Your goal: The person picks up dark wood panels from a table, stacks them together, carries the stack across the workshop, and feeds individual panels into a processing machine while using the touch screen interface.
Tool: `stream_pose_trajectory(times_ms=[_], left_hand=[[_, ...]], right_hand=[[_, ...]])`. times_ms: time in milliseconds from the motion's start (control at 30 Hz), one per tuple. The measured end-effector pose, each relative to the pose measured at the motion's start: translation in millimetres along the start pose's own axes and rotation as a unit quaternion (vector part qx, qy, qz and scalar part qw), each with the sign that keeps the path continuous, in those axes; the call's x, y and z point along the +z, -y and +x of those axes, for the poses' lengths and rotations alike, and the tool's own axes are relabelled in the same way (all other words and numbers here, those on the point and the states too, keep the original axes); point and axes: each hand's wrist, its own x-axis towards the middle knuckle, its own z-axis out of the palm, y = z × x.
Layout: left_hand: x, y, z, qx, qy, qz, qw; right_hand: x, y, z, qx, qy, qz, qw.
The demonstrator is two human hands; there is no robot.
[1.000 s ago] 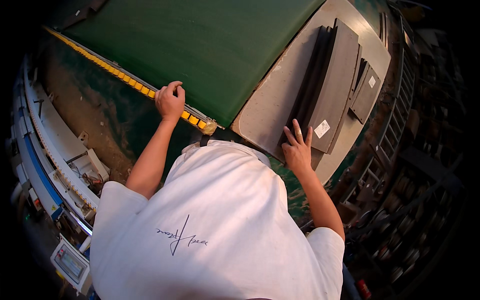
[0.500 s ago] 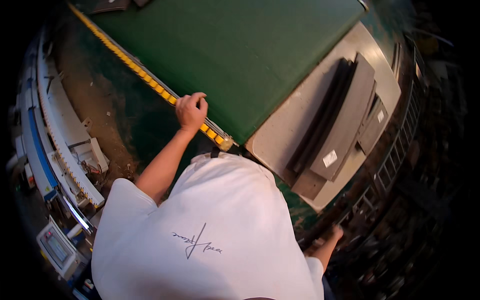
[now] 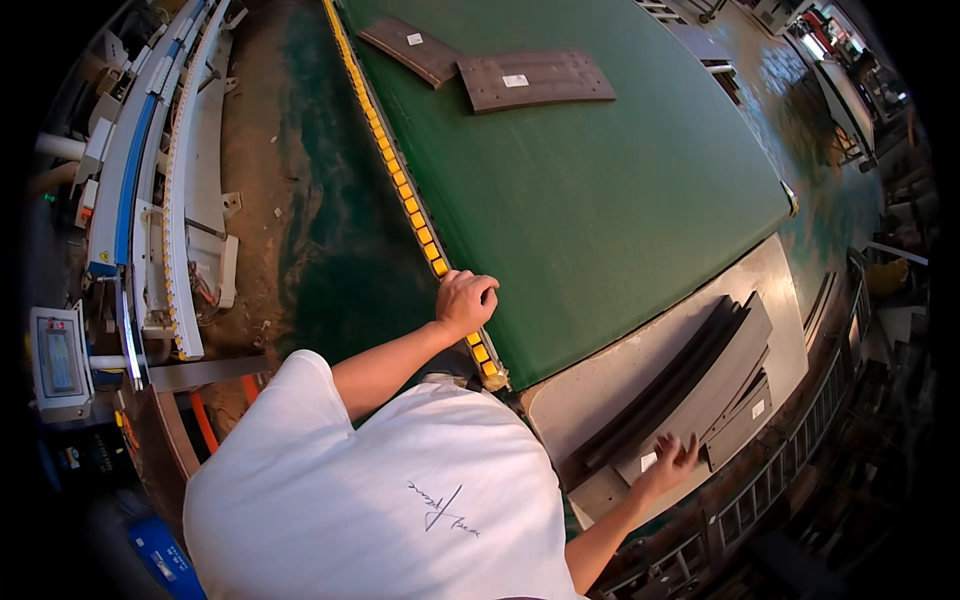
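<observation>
Fingers (image 3: 692,446) of the right hand (image 3: 667,471) spread open, partly covering a label (image 3: 648,461); left hand (image 3: 464,303) curls at a rail (image 3: 422,234), grip unclear.

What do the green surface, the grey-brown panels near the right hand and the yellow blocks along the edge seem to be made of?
Green surface: probably rubber or plastic sheeting; smooth, seamless-looking, low sheen.
Grey-brown panels: perhaps wood-based board, matte; flat faces and clean-cut edges suggest it, but the core is unclear.
Yellow blocks: likely moulded plastic, given their even colour and repeated shape.
</observation>
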Motion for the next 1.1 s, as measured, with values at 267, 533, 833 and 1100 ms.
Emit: stream_pose_trajectory(times_ms=[267,533,833,1100], left_hand=[[-7,-1,1,-0.001,0.001,-0.048,0.999],[-2,18,20,-0.047,0.083,-0.083,0.992],[24,187,212,-0.245,-0.060,0.144,0.957],[64,206,247,-0.275,-0.010,0.166,0.947]], right_hand=[[177,-9,14,0.262,0.371,0.084,0.887],[316,6,29,0.296,0.409,0.075,0.860],[344,-9,111,0.244,0.219,-0.024,0.944],[281,-86,201,0.069,-0.001,-0.330,0.942]])
